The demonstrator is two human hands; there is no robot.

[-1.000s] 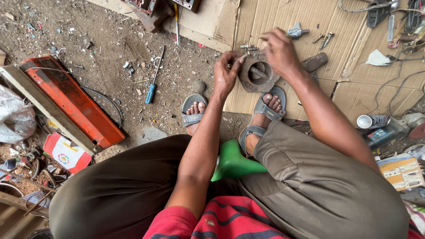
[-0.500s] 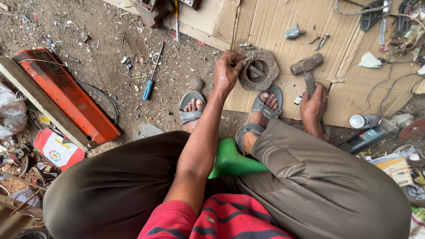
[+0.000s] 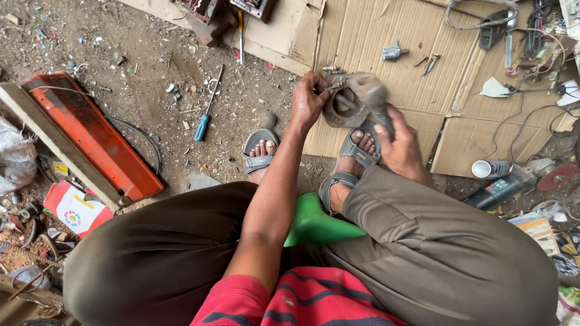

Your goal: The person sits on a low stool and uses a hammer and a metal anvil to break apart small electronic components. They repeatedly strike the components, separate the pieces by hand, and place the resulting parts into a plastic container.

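On the cardboard's near edge, our left hand (image 3: 309,104) grips the metal ring (image 3: 343,104) while our right hand (image 3: 399,142), clamped on the hammer (image 3: 377,104), should strike squarely.

light: soft even daylight | shadows: faint | glare: none | blur: raised hammer (image 3: 376,99) smeared | edges: slightly bowed

Place: an informal repair workshop on the open ground
Floor: bare dirt (image 3: 151,72) with small scrap pieces, and flattened cardboard (image 3: 386,102) used as work surface
Tools: a blue-handled screwdriver (image 3: 205,118), an angle grinder (image 3: 513,184), loose bolts (image 3: 430,63)
Parts: an orange metal casing (image 3: 99,139), tangled wires (image 3: 531,36)
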